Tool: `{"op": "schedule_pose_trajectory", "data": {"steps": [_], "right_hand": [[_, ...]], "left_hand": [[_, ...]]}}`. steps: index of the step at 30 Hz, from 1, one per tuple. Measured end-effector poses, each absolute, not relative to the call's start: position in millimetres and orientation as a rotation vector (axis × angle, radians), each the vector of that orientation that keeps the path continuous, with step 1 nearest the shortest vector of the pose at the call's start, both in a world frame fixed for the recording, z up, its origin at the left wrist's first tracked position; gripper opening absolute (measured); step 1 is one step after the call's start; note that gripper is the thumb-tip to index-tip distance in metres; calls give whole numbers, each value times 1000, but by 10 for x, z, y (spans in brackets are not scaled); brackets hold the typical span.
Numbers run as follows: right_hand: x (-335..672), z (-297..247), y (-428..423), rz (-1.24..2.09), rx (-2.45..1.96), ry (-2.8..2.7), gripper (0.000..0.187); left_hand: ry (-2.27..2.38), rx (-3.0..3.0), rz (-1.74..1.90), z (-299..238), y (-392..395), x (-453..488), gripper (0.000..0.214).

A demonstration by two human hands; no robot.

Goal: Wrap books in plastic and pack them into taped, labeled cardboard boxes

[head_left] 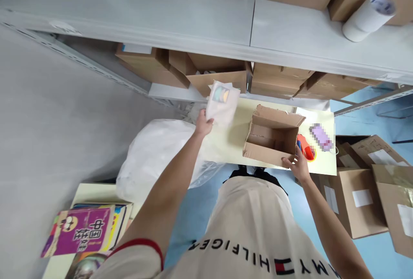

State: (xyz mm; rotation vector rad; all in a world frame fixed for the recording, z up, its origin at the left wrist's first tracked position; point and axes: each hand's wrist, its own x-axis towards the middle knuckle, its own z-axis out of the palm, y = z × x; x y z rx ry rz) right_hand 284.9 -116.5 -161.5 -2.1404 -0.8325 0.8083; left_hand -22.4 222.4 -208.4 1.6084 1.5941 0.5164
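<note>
My left hand (204, 123) is closed on a white plastic packet (222, 103) with a round coloured print, held up above the left part of the pale yellow table (226, 145). My right hand (298, 165) grips the near right corner of a small open cardboard box (272, 135) that stands on the table. Beside that hand, right of the box, lies an orange tape dispenser (306, 147).
A large white plastic bag (155, 154) bulges left of the table. Open cartons fill the shelf (206, 79) behind, and a white tape roll (368, 16) lies on the shelf top. Sealed cartons (358, 193) stand on the blue floor at right. Books (84, 229) lie at lower left.
</note>
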Motion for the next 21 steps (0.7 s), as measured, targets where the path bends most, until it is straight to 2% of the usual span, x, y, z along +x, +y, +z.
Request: {"op": "schedule_pose_trajectory", "data": {"steps": [4, 7, 10, 14, 21], "right_hand": [[2866, -1593, -1045, 891, -2114, -746, 111], [2898, -1600, -976, 892, -2166, -752, 108], [2924, -1628, -939, 869, -2250, -791, 101], [2932, -1669, -935, 830, -2261, -857, 92], [2942, -1693, -969, 801, -2257, -933, 80]], "left_hand": [[1408, 2005, 611, -1266, 2166, -384, 42], [1187, 2251, 464, -668, 1957, -158, 41], [937, 2406, 235, -379, 1684, 305, 37], [711, 2476, -52, -526, 1479, 864, 37], [768, 2385, -297, -1006, 1468, 1231, 46]]}}
